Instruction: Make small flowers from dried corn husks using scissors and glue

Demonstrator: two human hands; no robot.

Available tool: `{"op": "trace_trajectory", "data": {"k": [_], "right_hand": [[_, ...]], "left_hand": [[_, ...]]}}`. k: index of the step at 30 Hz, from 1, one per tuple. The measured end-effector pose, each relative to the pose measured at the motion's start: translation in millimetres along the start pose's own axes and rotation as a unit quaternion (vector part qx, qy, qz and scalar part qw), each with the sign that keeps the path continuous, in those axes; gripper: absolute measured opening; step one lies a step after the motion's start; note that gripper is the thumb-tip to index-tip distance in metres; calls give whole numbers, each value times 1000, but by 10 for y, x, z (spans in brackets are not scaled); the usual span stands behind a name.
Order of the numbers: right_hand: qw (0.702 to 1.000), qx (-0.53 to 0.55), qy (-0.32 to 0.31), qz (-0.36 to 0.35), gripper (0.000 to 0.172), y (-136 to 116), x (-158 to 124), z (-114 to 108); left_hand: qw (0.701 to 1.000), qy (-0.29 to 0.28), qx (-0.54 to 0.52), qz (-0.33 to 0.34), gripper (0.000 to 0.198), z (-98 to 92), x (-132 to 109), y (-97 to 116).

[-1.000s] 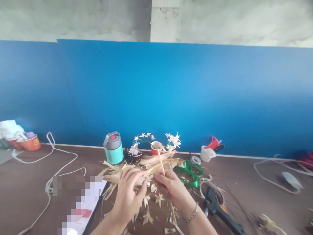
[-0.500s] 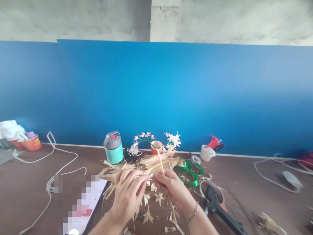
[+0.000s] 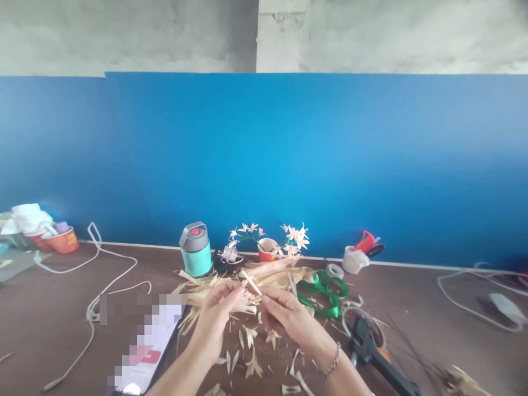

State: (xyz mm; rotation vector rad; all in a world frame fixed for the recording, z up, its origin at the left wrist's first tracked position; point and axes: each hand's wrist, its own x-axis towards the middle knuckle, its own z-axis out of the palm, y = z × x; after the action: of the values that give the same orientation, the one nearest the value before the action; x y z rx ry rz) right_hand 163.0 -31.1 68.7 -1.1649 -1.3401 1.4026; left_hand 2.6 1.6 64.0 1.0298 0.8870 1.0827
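Over the brown wooden table point(image 3: 49, 319), the two hands meet just in front of a loose heap of pale dried husk strips point(image 3: 272, 270). The right hand point(image 3: 289, 320), with a metal bracelet point(image 3: 332, 361) at its wrist, has its grip pinched narrow on the lower end of a thin pale wooden stick point(image 3: 251, 282), which tilts up and to the left, above the heap's near edge. The left hand point(image 3: 218, 322) has its fingers drawn close together, their tips at the same stick just beside the right thumb; whether its grip clamps the stick or a husk strip, I cannot tell. Small cut husk flowers point(image 3: 249, 336) and scraps lie on the table under and between the wrists. Behind the heap, against the blue wall panel point(image 3: 289, 165), stand a teal flask with a grey lid and red button point(image 3: 195, 251) and an orange-red paper cup point(image 3: 266, 250) holding stems of pale handmade flowers. A tangle of green ribbon point(image 3: 325, 286) lies just right of the heap, a white tape roll point(image 3: 334, 270) beyond it, and a black-handled tool point(image 3: 373, 355) near the right forearm. A white cable point(image 3: 105, 275) loops across the table's left side.
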Motion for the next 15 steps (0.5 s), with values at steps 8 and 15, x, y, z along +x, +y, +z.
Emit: {"op": "trace_trajectory", "data": {"k": [8, 15], "right_hand": [[1000, -9, -1, 1, 45, 70, 20, 3], [998, 60, -34, 13, 47, 90, 3, 6]], "left_hand": [[997, -37, -68, -24, 13, -25, 33, -64], [999, -28, -43, -17, 15, -31, 31, -120]]}}
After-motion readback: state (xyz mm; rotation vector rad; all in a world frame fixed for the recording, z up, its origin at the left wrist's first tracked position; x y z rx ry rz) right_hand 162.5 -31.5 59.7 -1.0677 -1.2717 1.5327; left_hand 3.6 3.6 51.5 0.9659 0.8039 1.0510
